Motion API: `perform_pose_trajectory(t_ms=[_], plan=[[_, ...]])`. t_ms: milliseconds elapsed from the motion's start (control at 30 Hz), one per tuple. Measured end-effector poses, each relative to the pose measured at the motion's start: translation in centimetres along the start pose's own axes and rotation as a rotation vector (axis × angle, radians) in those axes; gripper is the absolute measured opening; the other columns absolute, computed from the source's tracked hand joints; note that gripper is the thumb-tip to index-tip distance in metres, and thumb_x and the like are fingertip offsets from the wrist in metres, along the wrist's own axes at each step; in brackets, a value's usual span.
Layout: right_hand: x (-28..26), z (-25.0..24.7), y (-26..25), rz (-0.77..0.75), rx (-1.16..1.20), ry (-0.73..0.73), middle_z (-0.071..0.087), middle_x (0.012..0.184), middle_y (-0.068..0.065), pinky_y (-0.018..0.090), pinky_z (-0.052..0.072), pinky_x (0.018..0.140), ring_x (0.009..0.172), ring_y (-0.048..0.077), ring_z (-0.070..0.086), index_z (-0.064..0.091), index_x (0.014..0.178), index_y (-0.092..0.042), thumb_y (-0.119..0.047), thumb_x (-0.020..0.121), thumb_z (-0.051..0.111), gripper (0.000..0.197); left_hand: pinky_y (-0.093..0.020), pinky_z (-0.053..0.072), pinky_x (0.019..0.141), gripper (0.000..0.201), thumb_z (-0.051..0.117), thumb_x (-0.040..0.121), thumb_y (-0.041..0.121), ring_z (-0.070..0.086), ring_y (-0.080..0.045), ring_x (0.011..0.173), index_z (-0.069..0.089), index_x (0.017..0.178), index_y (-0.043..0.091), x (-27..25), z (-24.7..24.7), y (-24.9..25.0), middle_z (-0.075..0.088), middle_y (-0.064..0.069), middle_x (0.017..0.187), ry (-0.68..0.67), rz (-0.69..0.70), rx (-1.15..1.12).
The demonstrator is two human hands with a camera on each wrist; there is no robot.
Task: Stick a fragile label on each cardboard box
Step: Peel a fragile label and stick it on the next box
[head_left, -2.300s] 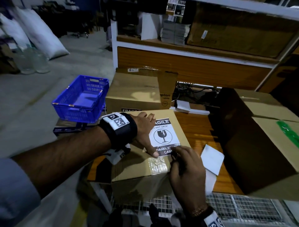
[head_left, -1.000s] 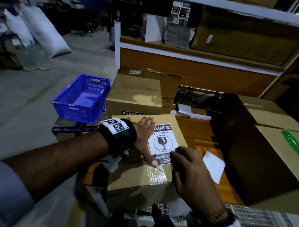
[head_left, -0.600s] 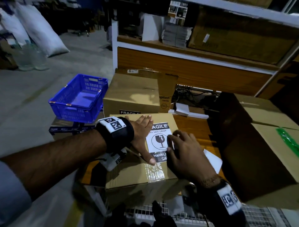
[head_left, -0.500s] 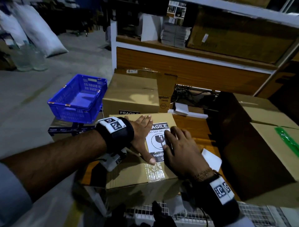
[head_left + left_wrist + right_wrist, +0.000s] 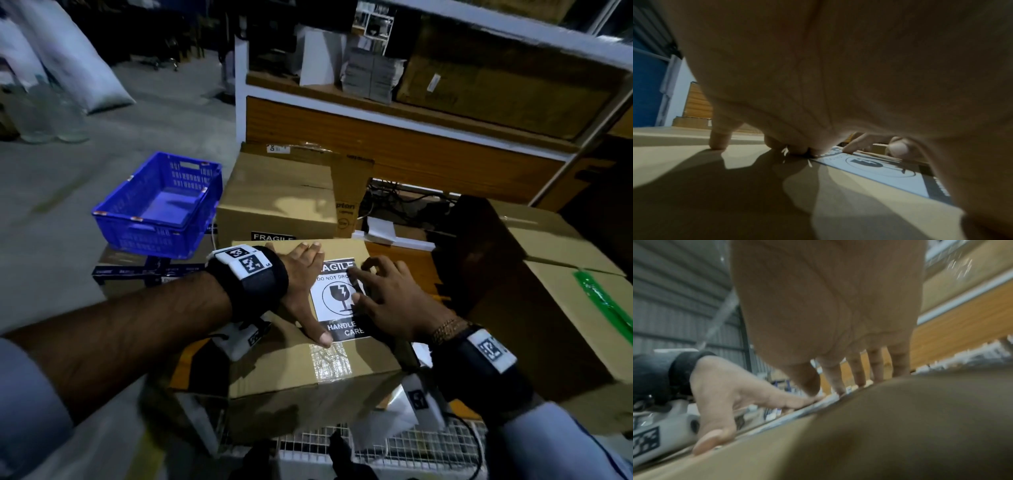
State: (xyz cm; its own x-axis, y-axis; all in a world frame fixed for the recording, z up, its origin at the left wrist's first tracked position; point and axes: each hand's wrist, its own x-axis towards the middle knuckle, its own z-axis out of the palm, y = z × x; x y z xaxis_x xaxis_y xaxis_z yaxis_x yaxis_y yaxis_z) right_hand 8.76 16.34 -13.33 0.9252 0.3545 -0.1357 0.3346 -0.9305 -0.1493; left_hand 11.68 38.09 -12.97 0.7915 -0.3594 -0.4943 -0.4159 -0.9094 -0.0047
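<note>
Hands lie flat on the near cardboard box (image 5: pixel 274 359), both spread over its top face. The left hand (image 5: pixel 303 274) rests with straight fingers along the 9 o'clock edge of the fragile label (image 5: pixel 337 301), its thumb touching the label's near corner. The right hand (image 5: pixel 387 301) presses outstretched fingers onto the label from 3 o'clock, gripping nothing. Clear tape (image 5: pixel 330 359) runs down the box at 6 o'clock of the label. A second labelled box (image 5: pixel 274 202) sits behind at 12 o'clock, a blue crate (image 5: pixel 161 205) at 10 o'clock.
</note>
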Motion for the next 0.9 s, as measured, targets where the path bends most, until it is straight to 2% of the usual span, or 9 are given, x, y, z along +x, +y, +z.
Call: perform_pose_trajectory(t_ms=[67, 167, 267, 400, 567, 667, 733, 833, 900], plan=[[0.4, -0.7, 0.2, -0.005, -0.023, -0.053, 0.028, 0.158, 0.001, 0.047, 0.034, 0.118, 0.138, 0.024, 0.027, 0.030, 0.160, -0.038, -0.054, 0.106, 0.043, 0.058, -0.076, -0.002, 0.116, 0.164, 0.067, 0.049, 0.097, -0.020, -0.027, 0.156, -0.027, 0.158, 0.019, 0.1, 0.0, -0.1, -0.029, -0.006, 0.167, 0.014, 0.006, -0.008], [0.4, -1.7, 0.7, -0.002, -0.006, -0.185, 0.020, 0.163, -0.004, 0.051, 0.037, 0.118, 0.144, 0.027, 0.027, 0.025, 0.163, -0.038, -0.054, 0.103, 0.051, 0.067, -0.079, -0.001, 0.114, 0.155, 0.066, 0.048, 0.098, -0.019, -0.031, 0.156, -0.028, 0.156, 0.037, 0.0, 0.0, 0.0, -0.029, -0.007, 0.167, 0.022, 0.029, -0.010], [0.3, -2.1, 0.9, -0.014, 0.075, -0.224, 0.019, 0.165, -0.006, 0.048, 0.044, 0.115, 0.145, 0.026, 0.035, 0.030, 0.161, -0.037, -0.053, 0.101, 0.056, 0.068, -0.079, 0.000, 0.114, 0.149, 0.064, 0.050, 0.099, -0.019, -0.033, 0.156, -0.025, 0.156, 0.042, -0.2, 0.0, 0.0, -0.030, -0.009, 0.167, 0.013, 0.030, 0.011], [1.5, -2.5, 1.1, -0.018, 0.065, -0.187, 0.029, 0.154, -0.002, 0.040, 0.049, 0.109, 0.136, 0.024, 0.045, 0.038, 0.158, -0.037, -0.049, 0.100, 0.059, 0.063, -0.077, -0.003, 0.113, 0.151, 0.066, 0.050, 0.098, -0.020, -0.032, 0.156, -0.022, 0.158, 0.037, -0.2, 0.0, -0.2, -0.029, -0.008, 0.167, 0.025, 0.028, -0.011], [3.8, -3.6, 1.6, -0.001, 0.071, -0.220, 0.034, 0.148, 0.005, 0.039, 0.046, 0.109, 0.122, 0.020, 0.047, 0.042, 0.156, -0.035, -0.042, 0.104, 0.057, 0.055, -0.079, -0.006, 0.113, 0.156, 0.067, 0.049, 0.098, -0.022, -0.030, 0.155, -0.020, 0.159, 0.031, 0.1, 0.0, -0.4, -0.028, -0.006, 0.168, 0.027, 0.024, -0.027], [4.7, -3.6, 1.6, -0.008, 0.012, -0.205, 0.037, 0.147, 0.006, 0.030, 0.043, 0.093, 0.109, 0.017, 0.048, 0.038, 0.159, -0.033, -0.044, 0.102, 0.061, 0.062, -0.076, -0.007, 0.113, 0.158, 0.069, 0.050, 0.096, -0.021, -0.029, 0.156, -0.020, 0.160, 0.027, 0.0, 0.0, -0.2, -0.026, -0.007, 0.168, 0.033, 0.018, -0.033], [4.9, -3.5, 1.7, -0.019, -0.026, -0.185, 0.040, 0.147, 0.005, 0.030, 0.044, 0.088, 0.108, 0.017, 0.051, 0.036, 0.160, -0.032, -0.050, 0.097, 0.067, 0.072, -0.075, -0.007, 0.113, 0.159, 0.069, 0.049, 0.096, -0.021, -0.029, 0.156, -0.020, 0.160, 0.025, -0.1, 0.0, -0.1, -0.026, -0.007, 0.168, 0.032, 0.009, -0.030], [4.3, -3.6, 1.9, -0.056, 0.033, -0.151, 0.044, 0.151, 0.001, 0.036, 0.055, 0.093, 0.117, 0.019, 0.055, 0.033, 0.160, -0.033, -0.055, 0.086, 0.078, 0.089, -0.075, -0.006, 0.114, 0.158, 0.068, 0.052, 0.096, -0.022, -0.030, 0.155, -0.022, 0.160, 0.023, -0.3, 0.0, 0.0, -0.028, -0.007, 0.167, 0.025, 0.010, -0.016], [3.8, -3.5, 2.2, -0.118, 0.090, -0.140, 0.047, 0.148, -0.001, 0.035, 0.058, 0.093, 0.118, 0.015, 0.055, 0.039, 0.155, -0.033, -0.051, 0.081, 0.084, 0.089, -0.072, -0.006, 0.116, 0.159, 0.068, 0.054, 0.095, -0.021, -0.029, 0.156, -0.022, 0.160, 0.019, -0.6, -0.1, 0.1, -0.027, -0.008, 0.168, 0.029, 0.007, -0.013]])
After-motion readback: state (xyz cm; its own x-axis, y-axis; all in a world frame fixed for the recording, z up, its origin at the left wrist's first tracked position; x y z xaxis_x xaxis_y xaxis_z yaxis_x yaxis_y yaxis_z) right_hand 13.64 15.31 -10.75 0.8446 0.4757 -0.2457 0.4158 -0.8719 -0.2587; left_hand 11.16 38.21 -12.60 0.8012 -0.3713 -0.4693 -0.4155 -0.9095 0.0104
